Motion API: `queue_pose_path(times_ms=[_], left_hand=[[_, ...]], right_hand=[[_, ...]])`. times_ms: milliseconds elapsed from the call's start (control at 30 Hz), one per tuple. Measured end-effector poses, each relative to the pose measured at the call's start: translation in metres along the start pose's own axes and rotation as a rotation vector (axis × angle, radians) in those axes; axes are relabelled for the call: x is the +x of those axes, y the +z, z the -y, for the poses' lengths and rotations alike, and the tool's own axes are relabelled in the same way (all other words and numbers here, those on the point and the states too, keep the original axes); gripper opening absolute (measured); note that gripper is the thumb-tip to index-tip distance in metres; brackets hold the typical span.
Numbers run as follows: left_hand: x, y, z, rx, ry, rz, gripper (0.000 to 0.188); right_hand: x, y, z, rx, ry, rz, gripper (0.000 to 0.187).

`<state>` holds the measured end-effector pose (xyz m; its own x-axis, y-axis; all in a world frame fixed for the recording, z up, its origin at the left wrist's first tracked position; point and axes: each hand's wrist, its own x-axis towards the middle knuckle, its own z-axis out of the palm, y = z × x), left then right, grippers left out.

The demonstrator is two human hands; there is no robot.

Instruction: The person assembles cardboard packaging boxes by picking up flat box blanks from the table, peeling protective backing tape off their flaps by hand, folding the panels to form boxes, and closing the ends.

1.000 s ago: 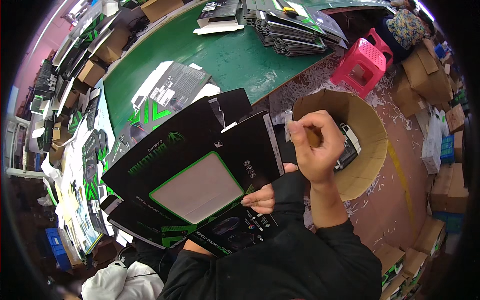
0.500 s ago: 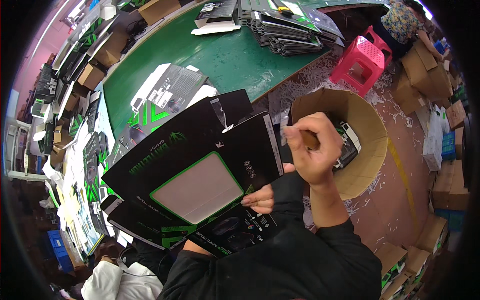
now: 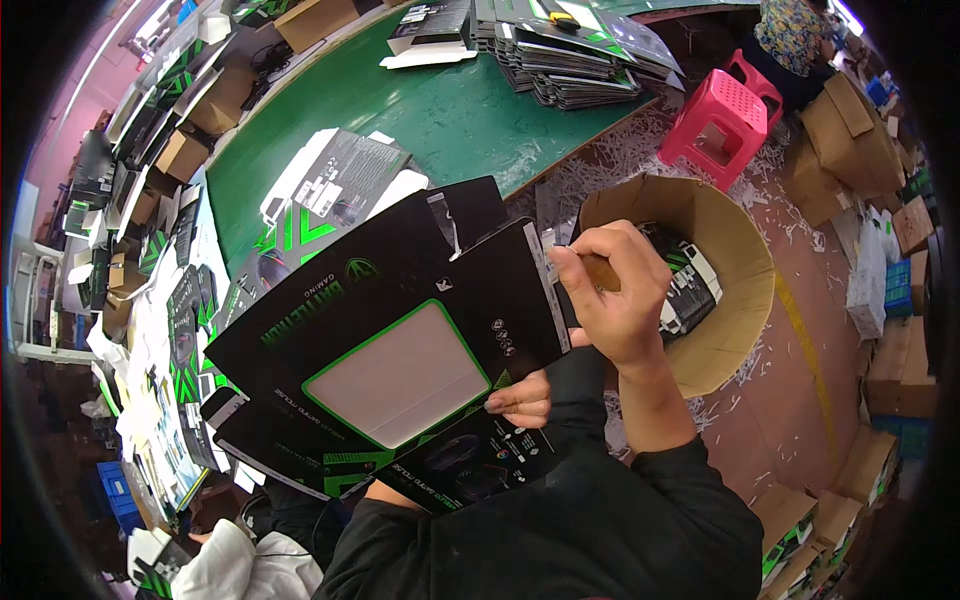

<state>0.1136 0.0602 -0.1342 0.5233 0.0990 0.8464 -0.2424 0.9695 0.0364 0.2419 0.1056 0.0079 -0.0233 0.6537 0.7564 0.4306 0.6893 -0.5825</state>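
Note:
My left hand (image 3: 522, 400) grips the lower edge of a black, partly flattened printed carton (image 3: 270, 370), its fingers showing in front and the rest hidden behind the board. A pale window framed in green sits in the middle of the carton. Along its right flap runs a narrow whitish strip (image 3: 548, 285). Next to that strip's upper part, my right hand (image 3: 622, 295) is closed, thumb and forefinger pinched together; whatever lies between the tips is too small to make out.
On the green table (image 3: 450, 130) lie another unfolded carton (image 3: 345, 180) and a stack of flat cartons (image 3: 565, 65). A round cardboard bin (image 3: 735, 310) with a black-and-white box inside stands at right, near a pink stool (image 3: 720, 125). Co-workers are at lower left and upper right.
My right hand has come slightly left and up toward the carton's right flap; the clear strip by its fingertips no longer shows. At lower left, a co-worker's white sleeve and a box have shifted.

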Motion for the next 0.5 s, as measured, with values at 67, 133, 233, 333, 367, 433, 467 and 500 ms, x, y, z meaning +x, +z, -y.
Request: queue_pose_path(times_ms=[67, 133, 233, 333, 367, 433, 467, 500], left_hand=[[-0.005, 0.002, 0.008, 0.007, 0.067, 0.064, 0.041], [-0.011, 0.008, 0.013, -0.155, 0.017, 0.267, 0.04], [-0.001, 0.024, 0.015, -0.466, -0.12, 0.606, 0.039], [0.011, 0.039, -0.014, -0.836, -0.306, 0.944, 0.039], [0.018, 0.042, -0.022, -0.978, -0.361, 1.056, 0.039], [0.028, 0.056, -0.04, -1.246, -0.454, 1.256, 0.039], [0.029, 0.069, -0.049, -1.367, -0.493, 1.342, 0.04], [0.033, 0.082, -0.057, -1.495, -0.526, 1.431, 0.04]], right_hand=[[0.001, 0.003, -0.003, -0.014, -0.006, -0.017, 0.019], [0.002, 0.003, -0.007, -0.001, -0.031, 0.004, 0.022], [0.001, -0.013, -0.007, -0.013, -0.146, 0.036, 0.028], [0.0, -0.001, -0.009, 0.016, -0.305, 0.016, 0.03], [0.002, -0.003, -0.006, -0.044, -0.392, 0.039, 0.029], [-0.004, -0.006, 0.0, -0.193, -0.507, 0.12, 0.022], [-0.012, -0.005, 0.004, -0.28, -0.534, 0.173, 0.016], [-0.016, -0.008, 0.006, -0.281, -0.591, 0.148, 0.016]])
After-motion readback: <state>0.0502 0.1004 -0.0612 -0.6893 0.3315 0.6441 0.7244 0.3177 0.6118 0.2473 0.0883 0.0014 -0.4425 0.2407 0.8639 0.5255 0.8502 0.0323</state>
